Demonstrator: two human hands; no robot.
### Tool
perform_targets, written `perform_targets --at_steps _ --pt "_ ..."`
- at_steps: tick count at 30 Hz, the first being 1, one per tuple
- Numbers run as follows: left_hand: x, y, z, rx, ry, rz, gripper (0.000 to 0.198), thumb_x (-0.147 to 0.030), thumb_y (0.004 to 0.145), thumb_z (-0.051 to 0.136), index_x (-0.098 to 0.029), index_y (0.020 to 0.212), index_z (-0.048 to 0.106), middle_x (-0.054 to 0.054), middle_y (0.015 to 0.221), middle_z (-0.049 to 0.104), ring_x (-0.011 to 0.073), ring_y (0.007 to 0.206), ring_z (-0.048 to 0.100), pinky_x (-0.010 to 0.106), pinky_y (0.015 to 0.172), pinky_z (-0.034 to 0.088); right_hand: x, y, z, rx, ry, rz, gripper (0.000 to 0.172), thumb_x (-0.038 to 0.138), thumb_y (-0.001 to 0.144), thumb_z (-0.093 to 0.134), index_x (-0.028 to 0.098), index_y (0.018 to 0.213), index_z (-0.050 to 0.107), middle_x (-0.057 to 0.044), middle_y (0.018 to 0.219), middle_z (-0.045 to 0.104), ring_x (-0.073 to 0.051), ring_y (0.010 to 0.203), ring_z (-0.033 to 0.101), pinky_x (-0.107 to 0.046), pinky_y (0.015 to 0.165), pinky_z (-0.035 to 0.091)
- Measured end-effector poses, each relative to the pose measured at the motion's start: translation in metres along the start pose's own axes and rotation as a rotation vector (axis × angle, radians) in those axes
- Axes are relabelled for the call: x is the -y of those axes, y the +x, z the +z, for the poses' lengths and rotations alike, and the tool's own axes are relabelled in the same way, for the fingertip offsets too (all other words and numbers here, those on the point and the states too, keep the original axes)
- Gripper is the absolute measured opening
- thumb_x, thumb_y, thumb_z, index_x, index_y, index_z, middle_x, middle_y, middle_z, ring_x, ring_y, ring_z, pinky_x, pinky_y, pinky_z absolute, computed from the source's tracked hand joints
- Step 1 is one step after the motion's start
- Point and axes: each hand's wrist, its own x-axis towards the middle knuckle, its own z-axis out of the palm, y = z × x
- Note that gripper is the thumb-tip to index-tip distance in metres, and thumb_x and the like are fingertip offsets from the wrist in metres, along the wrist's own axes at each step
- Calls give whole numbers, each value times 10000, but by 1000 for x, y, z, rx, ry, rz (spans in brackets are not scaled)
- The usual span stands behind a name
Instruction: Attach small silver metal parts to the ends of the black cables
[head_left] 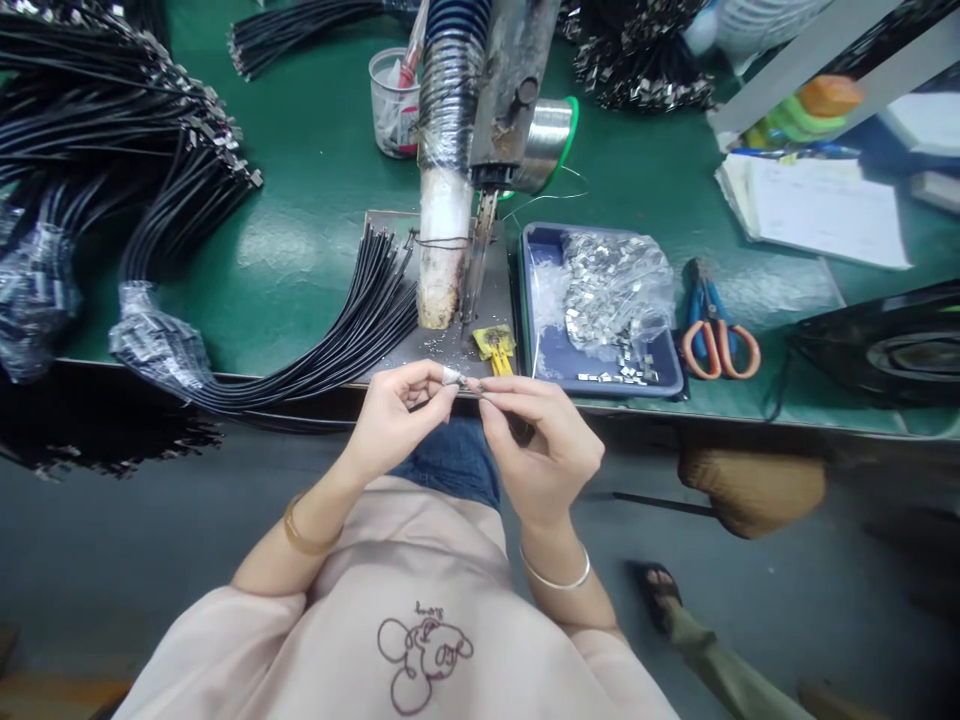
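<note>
Left hand [409, 408] and right hand [538, 430], grip narrow, pinch a small part [472, 385] by the near edge of the worktop [307, 160], apparently aligning it; next move calls for steadiness.

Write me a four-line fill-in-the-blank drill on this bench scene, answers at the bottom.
1. The right hand is nearer the tray than the ____ hand is.
2. Inside the tray, most of the small metal parts sit in a clear plastic ____.
3. The pliers lie to the ____ of the tray.
4. The rim of the wire spool is ____.

Missing words: left; bag; right; green.
</note>
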Motion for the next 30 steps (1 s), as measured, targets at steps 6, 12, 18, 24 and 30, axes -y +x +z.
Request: perform_targets --at_steps 6,12,18,24,30 --pt "-1 0 0 -23 33 18 128 -218 784 710 -133 699 666 -17 548 606 65 491 536 162 510 449 -2 -7 4 -97 138 194 149 110 900 658 248 916 711 -13 952 760 -150 856 760 -283 775 640" --pt "-4 -2 1 -7 59 35 158 -252 783 727 -140 682 679 -9 571 620 78 517 557 174 530 476 -8 -1 5 86 291 461 73 212 874 703 235 827 754 -23 937 753 -143 837 740 -248 719 639" --pt "-3 -4 -2 -29 123 63 128 -251 767 735 -142 704 710 19 652 697 98 565 611 184 561 524 -6 -2 9 74 399 538 53 240 850 717 242 819 760 -28 961 750 -143 852 734 -253 751 642" --pt "-1 -5 -6 -34 257 113 80 -239 750 763 -163 738 741 13 716 758 124 630 691 181 607 560 -2 5 5 120 478 555 101 302 847 700 229 789 740 -38 985 753 -158 881 742 -270 805 645" --pt "14 -1 -13 -87 389 269 99 -267 767 777 -179 802 744 -2 755 762 144 648 684 226 629 568 -12 9 2 154 539 559 341 574 804 692 237 753 712 -18 1040 776 -141 863 760 -243 826 647"
